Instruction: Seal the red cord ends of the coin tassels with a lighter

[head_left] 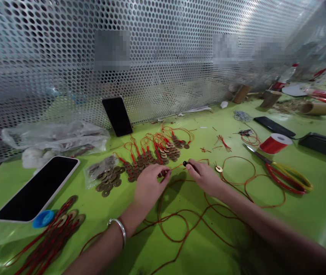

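Observation:
My left hand is closed in a pinch on a thin red cord, with a bit of something brownish at the fingertips. The cord runs across to my right hand. There the fingers are closed around a small black piece, too small to name. Long loops of reddish cord spread over the table beneath both forearms. Just right of my right hand a single coin lies on the cord. Beyond my left hand lie several strings of old-style coins tied with red cord.
Loose coins lie by a plastic bag. Scissors and a red thread spool sit on the right. One phone lies flat; another leans on the perforated metal panel. Bundled coin strings fill the front left.

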The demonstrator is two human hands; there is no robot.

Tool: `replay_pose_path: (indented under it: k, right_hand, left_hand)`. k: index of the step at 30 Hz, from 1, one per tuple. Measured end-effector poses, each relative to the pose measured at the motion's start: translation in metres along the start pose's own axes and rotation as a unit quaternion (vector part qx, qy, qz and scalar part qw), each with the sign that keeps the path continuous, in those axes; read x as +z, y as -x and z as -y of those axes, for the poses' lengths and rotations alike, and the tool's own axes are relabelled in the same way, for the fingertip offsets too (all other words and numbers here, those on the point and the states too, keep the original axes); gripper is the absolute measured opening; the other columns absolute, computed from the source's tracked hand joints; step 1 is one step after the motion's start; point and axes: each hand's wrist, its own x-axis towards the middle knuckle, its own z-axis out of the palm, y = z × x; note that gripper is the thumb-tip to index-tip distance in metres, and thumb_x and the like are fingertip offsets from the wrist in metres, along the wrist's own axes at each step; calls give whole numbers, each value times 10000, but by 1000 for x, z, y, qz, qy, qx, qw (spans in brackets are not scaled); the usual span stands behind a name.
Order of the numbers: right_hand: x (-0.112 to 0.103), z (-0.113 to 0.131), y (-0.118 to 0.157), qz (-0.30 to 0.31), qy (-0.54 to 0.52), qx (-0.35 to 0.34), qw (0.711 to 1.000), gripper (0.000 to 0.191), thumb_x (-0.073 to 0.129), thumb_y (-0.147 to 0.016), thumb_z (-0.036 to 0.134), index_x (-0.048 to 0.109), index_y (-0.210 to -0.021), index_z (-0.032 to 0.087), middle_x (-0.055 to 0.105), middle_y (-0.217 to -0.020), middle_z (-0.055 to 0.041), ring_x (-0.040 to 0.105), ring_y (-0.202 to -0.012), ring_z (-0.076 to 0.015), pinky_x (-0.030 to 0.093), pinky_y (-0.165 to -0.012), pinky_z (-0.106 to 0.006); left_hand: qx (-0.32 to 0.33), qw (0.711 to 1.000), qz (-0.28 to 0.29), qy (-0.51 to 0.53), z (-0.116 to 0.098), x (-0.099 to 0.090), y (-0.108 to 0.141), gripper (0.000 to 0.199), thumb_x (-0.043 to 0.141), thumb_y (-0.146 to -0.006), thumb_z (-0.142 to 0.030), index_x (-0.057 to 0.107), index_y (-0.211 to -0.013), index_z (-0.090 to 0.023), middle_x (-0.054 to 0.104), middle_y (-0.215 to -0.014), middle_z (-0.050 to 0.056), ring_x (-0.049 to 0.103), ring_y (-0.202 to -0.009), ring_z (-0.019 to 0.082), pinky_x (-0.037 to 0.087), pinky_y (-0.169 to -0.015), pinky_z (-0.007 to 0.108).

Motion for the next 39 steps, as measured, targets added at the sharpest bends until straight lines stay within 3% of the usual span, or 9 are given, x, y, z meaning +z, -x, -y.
replay_pose_path:
  k: [39]
  right_hand:
    - [-1,0,0,3,18,1,1000,291,293,-896,374,435,-715,195,453,-578,12,407,-528,-129,215,-517,-243]
  left_hand:
    - [-18,1000,18,-11,-1,-1,0,64,589,-802,-211,650,-796,-195,671,-755,-3,592,-714,152,456,-697,278]
